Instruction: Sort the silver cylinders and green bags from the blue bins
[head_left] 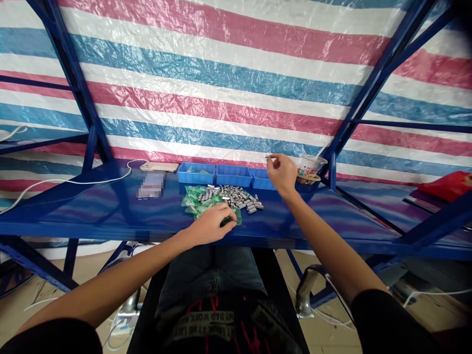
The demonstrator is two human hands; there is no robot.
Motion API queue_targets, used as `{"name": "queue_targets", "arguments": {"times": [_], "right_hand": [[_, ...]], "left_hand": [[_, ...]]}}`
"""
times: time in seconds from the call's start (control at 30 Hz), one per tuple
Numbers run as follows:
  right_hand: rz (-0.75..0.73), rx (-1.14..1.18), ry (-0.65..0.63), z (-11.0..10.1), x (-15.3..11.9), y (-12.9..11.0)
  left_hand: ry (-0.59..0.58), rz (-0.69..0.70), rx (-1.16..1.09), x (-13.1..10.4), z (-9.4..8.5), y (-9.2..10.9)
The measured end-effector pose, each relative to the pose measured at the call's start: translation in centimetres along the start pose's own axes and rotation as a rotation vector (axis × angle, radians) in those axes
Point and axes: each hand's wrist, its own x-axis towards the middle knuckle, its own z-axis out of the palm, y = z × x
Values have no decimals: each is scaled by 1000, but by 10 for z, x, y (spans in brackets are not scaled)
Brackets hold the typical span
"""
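My right hand (283, 173) is raised over the rightmost blue bin (262, 180), thumb and finger pinching a small metal piece (268, 157) like the cylinders on the table. My left hand (214, 222) rests low at the table's front, its fingers curled with thumb and fingertips close together beside the green plastic bags (195, 199). What it holds, if anything, is hidden. Loose silvery metal cylinders (239, 196) lie piled partly on the bags. Left and middle blue bins (196, 178) (233, 180) stand behind the pile; green material shows inside the left one.
Left of the bins lie a pale phone (159, 167) and a blurred-out rectangle (151, 185), with a white cable (88, 182) crossing the blue table (106, 206). A clear cup (311, 164) with a straw stands at right beside a blue frame post (332, 169). Striped sheeting (221, 73) hangs behind.
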Motion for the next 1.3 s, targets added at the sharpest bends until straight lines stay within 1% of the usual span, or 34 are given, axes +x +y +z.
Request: {"name": "queue_targets", "arguments": {"times": [0.07, 0.1, 0.17, 0.3, 0.37, 0.43, 0.63, 0.77, 0.83, 0.9, 0.97, 1.03, 1.1, 1.17, 1.23, 1.3], "right_hand": [[58, -39, -81, 4, 11, 13], [65, -40, -119, 6, 9, 19], [52, -33, -200, 11, -4, 27], [-41, -1, -339, 19, -45, 32], [-65, -3, -372, 21, -59, 32], [-71, -13, -392, 21, -65, 32], [-54, -37, -474, 23, -65, 38], [-73, 5, -465, 25, -66, 40], [-123, 53, -439, 25, -65, 39], [-192, 98, -380, 22, -65, 34], [-283, 138, -296, 16, -67, 24], [-394, 180, -226, 10, -74, 11], [-514, 228, -206, 5, -85, -5], [-615, 272, -215, 1, -97, -18], [-710, 302, -204, 0, -106, -27], [-809, 329, -178, -1, -110, -33]], "left_hand": [[-7, -2, 17, 0, 0, 0], [-9, -2, 18, 0, 1, 0], [-13, 1, 14, 0, 1, 0], [-24, 11, 20, -1, 2, 0], [-28, 8, 31, -2, 2, 1], [-31, 7, 41, -1, 2, 2], [-40, 19, 61, 0, 3, 2], [-40, 27, 60, 0, 3, 1], [-34, 32, 58, 0, 3, 2], [-20, 37, 48, 0, 3, 2], [13, 22, 17, 0, 3, 2], [80, -32, -52, 1, 3, 1], [166, -113, -129, 2, 3, -1], [242, -186, -179, 3, 3, -3], [290, -228, -195, 4, 2, -3], [301, -241, -193, 5, 2, -3]]}}
